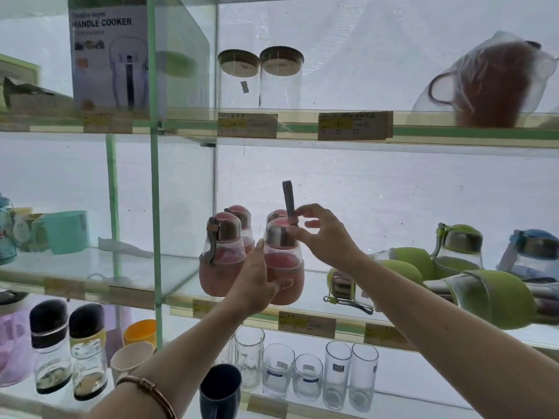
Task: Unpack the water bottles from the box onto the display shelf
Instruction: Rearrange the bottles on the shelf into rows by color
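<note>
Several pink water bottles stand on the middle glass shelf (187, 282). My left hand (257, 282) grips the pink sleeve of the front right bottle (284, 258) from its left side. My right hand (320, 234) pinches that bottle's grey carry strap (289, 201), which sticks straight up beside the cap. Another pink bottle (222, 255) stands just to the left, and two more sit behind them. Green bottles (490, 297) lie on their sides at the right of the same shelf. No box is in view.
A green-capped bottle (459, 249) and a blue one (532, 252) stand at the far right. Glass jars (281, 77) and a bagged jug (493, 83) occupy the upper shelf. Drinking glasses (335, 373) and dark-capped bottles (50, 343) fill the lower shelf. Price tags line the shelf edges.
</note>
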`<state>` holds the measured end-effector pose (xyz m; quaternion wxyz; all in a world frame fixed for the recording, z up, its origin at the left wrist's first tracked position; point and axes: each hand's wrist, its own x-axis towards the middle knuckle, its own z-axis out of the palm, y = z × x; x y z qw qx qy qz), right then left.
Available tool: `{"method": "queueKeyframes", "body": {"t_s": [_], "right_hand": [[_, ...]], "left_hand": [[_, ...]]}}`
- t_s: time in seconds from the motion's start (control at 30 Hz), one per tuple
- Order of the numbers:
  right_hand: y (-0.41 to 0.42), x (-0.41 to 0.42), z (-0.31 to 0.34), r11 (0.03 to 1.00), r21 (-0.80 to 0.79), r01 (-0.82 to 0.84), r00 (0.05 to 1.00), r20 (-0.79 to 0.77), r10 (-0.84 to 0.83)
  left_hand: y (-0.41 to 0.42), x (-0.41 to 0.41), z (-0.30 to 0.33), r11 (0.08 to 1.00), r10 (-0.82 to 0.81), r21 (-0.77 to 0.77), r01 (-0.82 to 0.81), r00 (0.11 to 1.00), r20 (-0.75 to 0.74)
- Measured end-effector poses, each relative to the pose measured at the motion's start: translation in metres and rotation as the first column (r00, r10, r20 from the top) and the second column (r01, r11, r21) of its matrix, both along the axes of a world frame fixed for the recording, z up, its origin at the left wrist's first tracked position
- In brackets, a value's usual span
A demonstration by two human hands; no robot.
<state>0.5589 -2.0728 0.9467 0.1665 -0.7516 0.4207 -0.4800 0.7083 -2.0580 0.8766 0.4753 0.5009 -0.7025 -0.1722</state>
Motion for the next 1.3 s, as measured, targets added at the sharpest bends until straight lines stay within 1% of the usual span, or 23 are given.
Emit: {"method": "queueKeyframes", "body": {"t_s": [0.07,0.17,0.2,0.3,0.33,0.37,0.43,0.47,0.57,0.6,0.63,0.7,0.77,0.87,0.97,1.07,1.17,1.3], "right_hand": [[0.003,-0.003,0.001,1.000,-0.015,-0.021,1.000,0.008,0.021],[0.011,-0.006,0.001,0.997,-0.044,-0.058,0.997,-0.051,0.055],[0.014,-0.007,0.000,0.996,-0.050,-0.073,0.994,-0.084,0.069],[0.019,-0.006,-0.008,0.989,-0.104,-0.109,0.978,-0.189,0.088],[0.019,-0.005,-0.012,0.988,-0.110,-0.104,0.981,-0.175,0.084],[0.019,-0.004,-0.013,0.993,-0.092,-0.080,0.989,-0.128,0.068],[0.017,-0.003,-0.013,0.999,-0.019,-0.040,0.999,-0.022,0.040],[0.015,-0.003,-0.012,0.999,0.038,-0.037,0.999,-0.018,0.038],[0.005,-0.006,-0.016,0.954,0.285,-0.096,0.984,-0.120,0.135],[0.004,-0.005,-0.020,0.946,0.310,-0.092,0.974,-0.168,0.149],[0.000,-0.003,-0.025,0.953,0.297,-0.064,0.970,-0.207,0.130],[-0.002,0.001,-0.032,0.972,0.235,0.028,0.978,-0.207,0.022],[-0.002,0.005,-0.036,0.978,0.172,0.123,0.980,-0.177,-0.092],[0.002,0.011,-0.043,0.974,0.128,0.184,0.975,-0.149,-0.165],[0.011,0.022,-0.049,0.964,0.105,0.245,0.962,-0.149,-0.228],[0.015,0.028,-0.049,0.965,0.122,0.231,0.969,-0.123,-0.216],[0.012,0.029,-0.046,0.970,0.153,0.189,0.976,-0.133,-0.169],[0.012,0.031,-0.042,0.969,0.182,0.164,0.982,-0.122,-0.144]], "left_hand": [[0.001,0.006,0.003,0.999,-0.021,0.040,0.019,0.999,0.029],[0.007,0.011,0.014,0.999,-0.043,0.023,0.043,0.999,0.030],[0.008,0.011,0.018,0.999,-0.043,0.028,0.043,0.999,-0.003],[0.008,0.012,0.033,0.998,-0.047,0.035,0.053,0.986,-0.162],[0.009,0.011,0.037,0.998,-0.042,0.047,0.052,0.979,-0.198],[0.011,0.008,0.042,0.997,-0.039,0.060,0.054,0.973,-0.229],[0.012,0.003,0.046,0.996,-0.038,0.069,0.059,0.962,-0.271],[0.013,0.000,0.047,0.998,-0.031,0.051,0.045,0.966,-0.255],[0.009,-0.005,0.047,0.998,0.057,-0.026,-0.062,0.988,-0.145],[0.006,-0.005,0.046,0.995,0.083,-0.048,-0.090,0.988,-0.130],[0.004,-0.004,0.046,0.992,0.100,-0.060,-0.107,0.988,-0.118],[0.001,-0.003,0.046,0.993,0.088,-0.065,-0.097,0.988,-0.124],[0.000,0.001,0.045,0.998,0.035,-0.046,-0.041,0.990,-0.138],[-0.002,0.009,0.043,0.998,-0.058,0.008,0.059,0.992,-0.109],[-0.001,0.015,0.044,0.987,-0.138,0.065,0.149,0.980,-0.142],[-0.001,0.018,0.043,0.984,-0.158,0.064,0.166,0.980,-0.121],[-0.004,0.020,0.038,0.996,-0.092,0.018,0.092,0.995,-0.049],[-0.009,0.022,0.034,0.999,-0.034,-0.020,0.034,0.999,-0.023]]}}
